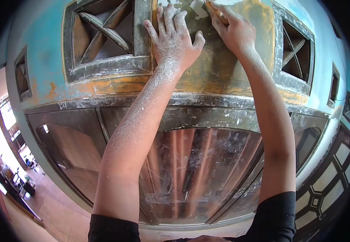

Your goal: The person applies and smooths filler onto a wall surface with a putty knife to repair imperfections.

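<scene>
Dusted with pale powder, my left hand (175,42) lies spread against the wall panel, its fingers apart and holding nothing. To its right, my right hand (235,30) is closed round a scraper (219,15) with a light-coloured handle, near the top edge of the view. The scraper meets a patch of white, flaking paint (198,9) on the dark and ochre panel (217,60). Its blade is too small to make out clearly. Both forearms reach up across the frame from black sleeves.
Wooden vents with crossed bars flank the panel, one at left (142,64) and one at right (277,78). Below runs a wooden ledge (207,99) above glazed panes (199,169). A tiled floor (62,209) with scattered items shows at left, a patterned grille (324,193) at right.
</scene>
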The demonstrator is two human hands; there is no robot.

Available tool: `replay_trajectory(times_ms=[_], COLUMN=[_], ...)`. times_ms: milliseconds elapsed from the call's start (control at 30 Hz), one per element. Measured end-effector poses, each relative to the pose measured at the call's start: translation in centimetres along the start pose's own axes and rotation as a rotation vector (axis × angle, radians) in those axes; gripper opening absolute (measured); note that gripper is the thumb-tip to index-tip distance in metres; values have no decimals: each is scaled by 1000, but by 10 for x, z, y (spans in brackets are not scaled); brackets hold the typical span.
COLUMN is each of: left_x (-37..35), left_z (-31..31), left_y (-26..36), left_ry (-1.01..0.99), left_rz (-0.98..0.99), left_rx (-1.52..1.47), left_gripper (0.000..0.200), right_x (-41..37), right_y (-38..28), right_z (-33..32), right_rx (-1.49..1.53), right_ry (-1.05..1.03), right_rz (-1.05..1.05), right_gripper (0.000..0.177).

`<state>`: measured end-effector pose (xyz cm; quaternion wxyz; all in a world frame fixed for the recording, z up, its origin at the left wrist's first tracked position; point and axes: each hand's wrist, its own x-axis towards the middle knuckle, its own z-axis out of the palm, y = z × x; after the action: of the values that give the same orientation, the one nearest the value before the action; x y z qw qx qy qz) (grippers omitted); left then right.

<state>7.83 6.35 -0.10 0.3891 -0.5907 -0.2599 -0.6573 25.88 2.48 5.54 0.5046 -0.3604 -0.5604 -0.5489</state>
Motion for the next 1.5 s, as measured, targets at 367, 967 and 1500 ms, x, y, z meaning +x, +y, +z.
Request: replay_trajectory(times_ms=[367,967,1500], left_x=[0,-38,-47], left_z=[6,-5,-8], left_y=[-3,-16,-17], left_ry=[-49,-208,-177], left_rz=[-53,148,137], left_rx=[123,84,95], left_gripper=[86,84,78], right_x=[12,-13,100], right_y=[-30,-27,-13], right_z=[-9,5,-32], right_rx=[139,-53,-87], right_ry=[27,49,-49], right_rz=[-17,-12,265], right_gripper=[32,28,36])
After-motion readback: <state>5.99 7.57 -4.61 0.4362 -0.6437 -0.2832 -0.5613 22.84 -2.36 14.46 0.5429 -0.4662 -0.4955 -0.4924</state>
